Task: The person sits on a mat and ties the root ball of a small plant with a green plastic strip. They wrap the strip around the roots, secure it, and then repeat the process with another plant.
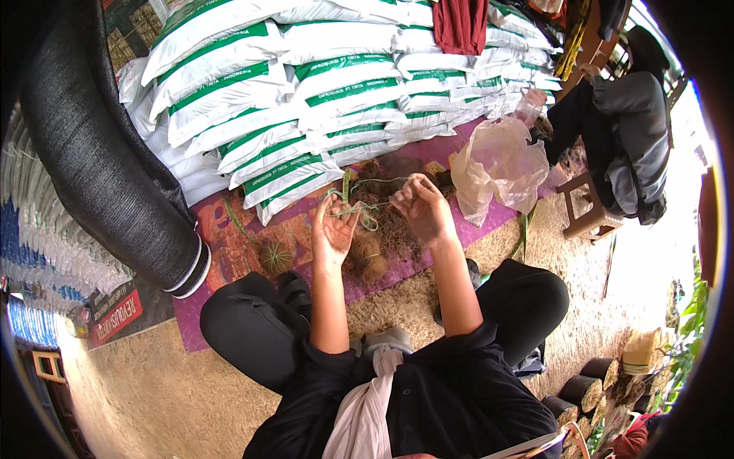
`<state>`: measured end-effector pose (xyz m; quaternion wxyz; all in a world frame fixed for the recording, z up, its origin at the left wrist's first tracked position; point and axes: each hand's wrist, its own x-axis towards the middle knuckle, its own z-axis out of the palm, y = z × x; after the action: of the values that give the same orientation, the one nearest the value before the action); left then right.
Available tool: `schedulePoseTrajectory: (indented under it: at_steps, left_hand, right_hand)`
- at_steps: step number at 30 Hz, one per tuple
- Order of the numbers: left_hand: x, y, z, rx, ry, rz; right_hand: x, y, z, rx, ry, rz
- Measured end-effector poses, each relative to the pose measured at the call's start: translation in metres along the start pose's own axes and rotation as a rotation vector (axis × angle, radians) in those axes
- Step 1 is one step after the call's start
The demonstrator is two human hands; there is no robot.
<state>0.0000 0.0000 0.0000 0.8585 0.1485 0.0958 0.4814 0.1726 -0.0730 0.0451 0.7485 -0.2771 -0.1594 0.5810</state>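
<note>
A thin green string (370, 216) hangs in loose loops between my two raised hands. My left hand (333, 236) has its fingers curled with the string running through them. Across from it, my right hand (425, 209) pinches the other side of the string, thumb to fingers. Below and between the hands lies a brown fibre ball (370, 264), with loose brown fibre (401, 239) heaped beside it. To the left on the mat sits another fibre ball wrapped in green string (276, 257). A green leaf (345, 185) stands up just beyond my left fingertips.
White sacks with green bands (348, 96) are stacked beyond the purple mat (222, 260). A black roll (115, 153) leans at the left. A clear plastic bag (501, 164) lies at the right, near a person (634, 115) on a brown stool (587, 206). Dark pots (581, 390) stand lower right.
</note>
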Motion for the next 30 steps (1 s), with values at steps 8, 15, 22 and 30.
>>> schedulePoseTrajectory:
  at_steps: [8,15,22,30]
  left_hand:
    - [-0.001,0.018,-0.011,-0.087,-0.083,0.000]
    - [0.007,0.047,-0.017,0.606,0.397,0.369]
    - [0.006,0.070,-0.025,0.626,0.463,0.507]
    - [0.008,0.089,-0.019,0.835,0.350,0.380]
  right_hand:
    - [0.003,-0.014,-0.022,-0.019,-0.007,-0.078]
    - [0.025,-0.033,-0.013,-1.008,0.120,-0.417]
    - [0.065,-0.032,-0.025,-2.078,-0.140,-0.277]
    - [0.068,-0.077,0.000,-1.924,-0.563,0.445]
